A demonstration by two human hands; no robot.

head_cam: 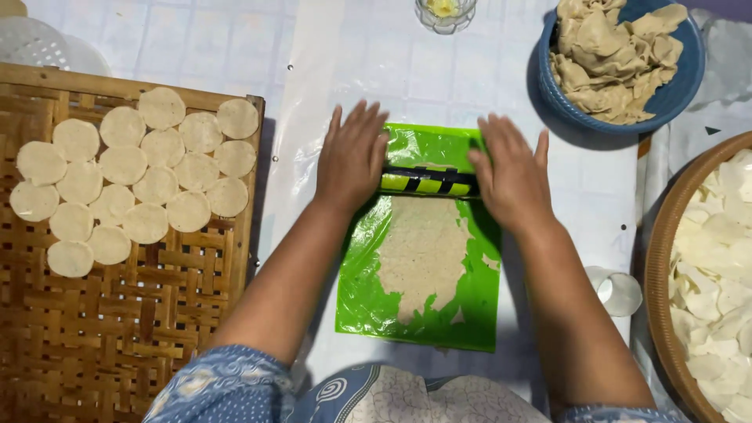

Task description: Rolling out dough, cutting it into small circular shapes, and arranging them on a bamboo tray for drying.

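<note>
Covering the left half of the frame, a woven bamboo tray [117,313] carries rows of pale round dough discs [133,184] in its upper part. White plastic sheeting [337,47] spreads under everything. At the right edge, a round basket [658,258] holds white cut pieces; upper right, a blue bowl [674,86] holds crumpled dough scraps. At centre lies a green plastic sheet [470,313] with flattened dough [423,258] under it. Left hand [351,160] and right hand [513,176] lie flat, fingers spread, palms pressing the two ends of a black-and-yellow striped roller [427,182] at the dough's upper edge. A small glass [445,12] stands at top centre.
</note>
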